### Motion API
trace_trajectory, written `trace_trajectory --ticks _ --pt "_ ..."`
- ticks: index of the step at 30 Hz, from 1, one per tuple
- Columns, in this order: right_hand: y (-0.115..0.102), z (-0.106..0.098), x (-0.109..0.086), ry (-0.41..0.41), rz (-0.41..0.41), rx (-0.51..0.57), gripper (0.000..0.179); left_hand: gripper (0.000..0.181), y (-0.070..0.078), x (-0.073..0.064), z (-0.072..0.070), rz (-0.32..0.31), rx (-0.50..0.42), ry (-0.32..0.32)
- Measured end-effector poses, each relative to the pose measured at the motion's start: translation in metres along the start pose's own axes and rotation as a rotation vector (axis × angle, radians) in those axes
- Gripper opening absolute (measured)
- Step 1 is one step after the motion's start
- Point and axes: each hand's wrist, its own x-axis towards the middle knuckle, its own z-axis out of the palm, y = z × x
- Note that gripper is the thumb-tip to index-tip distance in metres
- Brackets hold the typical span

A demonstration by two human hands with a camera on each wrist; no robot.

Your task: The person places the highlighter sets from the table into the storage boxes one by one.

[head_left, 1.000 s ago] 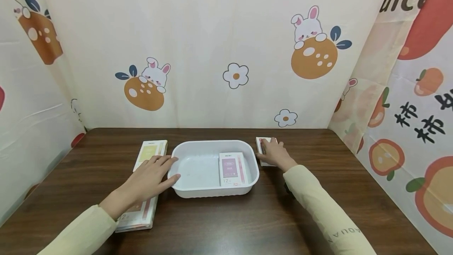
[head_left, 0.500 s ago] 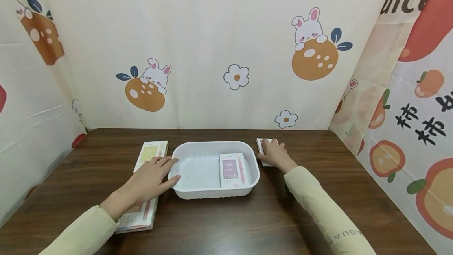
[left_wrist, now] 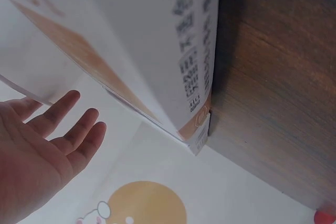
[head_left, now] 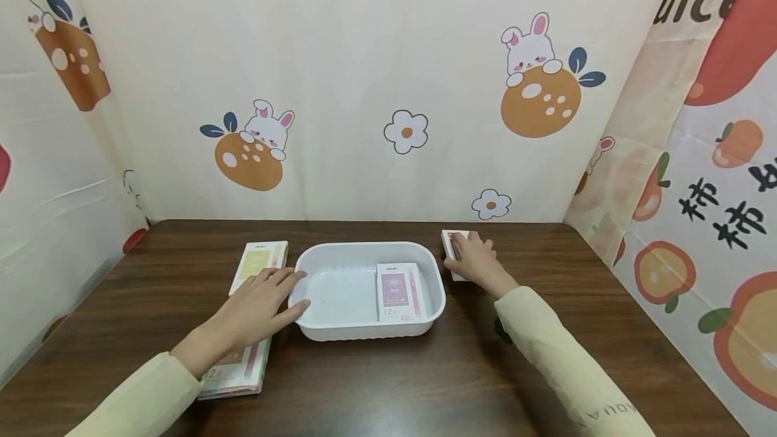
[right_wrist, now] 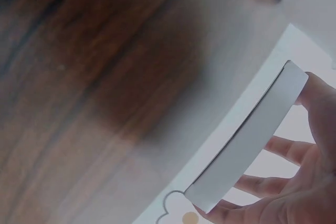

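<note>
My right hand [head_left: 479,265] grips a flat white box [right_wrist: 247,140] to the right of the white plastic basin [head_left: 364,330]. Its thumb and fingers are on opposite edges in the right wrist view, and the box hangs over the wood. My left hand [head_left: 257,305] is at the basin's left rim with its fingers loosely extended. Inside the basin, on the right side, lies a white box with a purple panel [head_left: 396,292]. Under and beside my left hand are flat white boxes, one with a yellow-green panel [head_left: 257,259], another with an orange-brown panel [left_wrist: 131,66].
The brown wooden table [head_left: 388,390] carries everything. Behind it hangs a cream curtain [head_left: 340,154] printed with rabbits and fruit, and a patterned sheet [head_left: 680,174] borders the right side. A dark object [head_left: 502,331] shows beneath my right sleeve.
My right hand has shifted slightly up and right with the white box, which is now raised and tilted. My left hand and the basin stay where they were.
</note>
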Motion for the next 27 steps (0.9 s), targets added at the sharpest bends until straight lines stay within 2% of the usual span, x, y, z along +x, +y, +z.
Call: trace_trajectory --ticks 16,27 --pt "-0.015 -0.029 -0.018 0.093 -0.073 0.030 0.058 0.061 -0.001 0.000 -0.001 -0.001 -0.004 -0.009" --pt "-0.036 -0.043 -0.029 0.108 -0.087 0.048 0.056 0.060 -0.001 0.001 -0.001 0.002 0.004 -0.001"
